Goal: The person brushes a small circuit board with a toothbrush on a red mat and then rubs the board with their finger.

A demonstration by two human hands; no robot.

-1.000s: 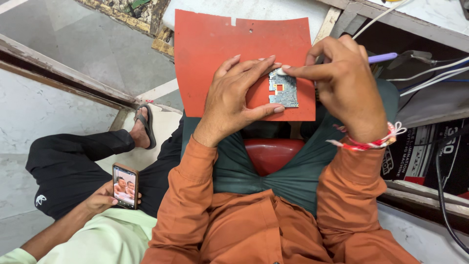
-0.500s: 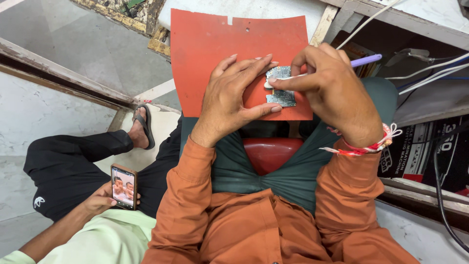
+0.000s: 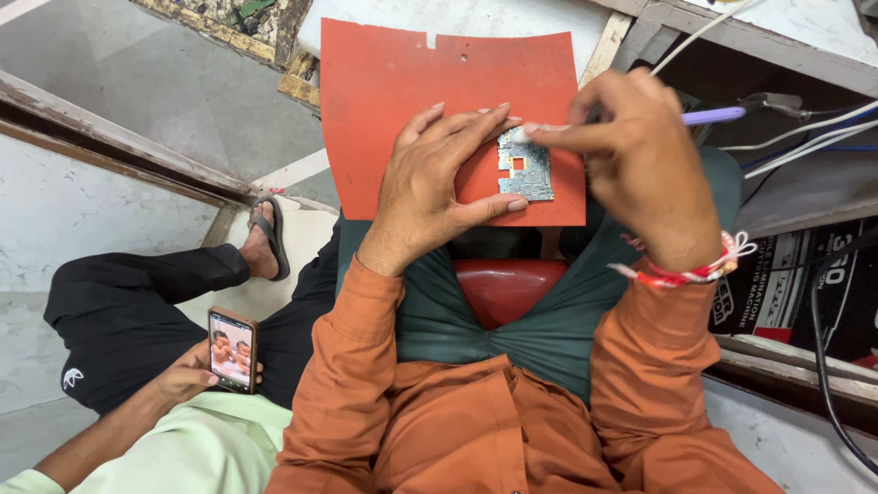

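Grey stone floor, a wooden threshold, and a red stool.

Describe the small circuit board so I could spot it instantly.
Find the orange-red mat at the top centre. On its lower right part lies the circuit board, pinched between the left hand and right hand. It is the only grey-silver piece there, with a square hole.
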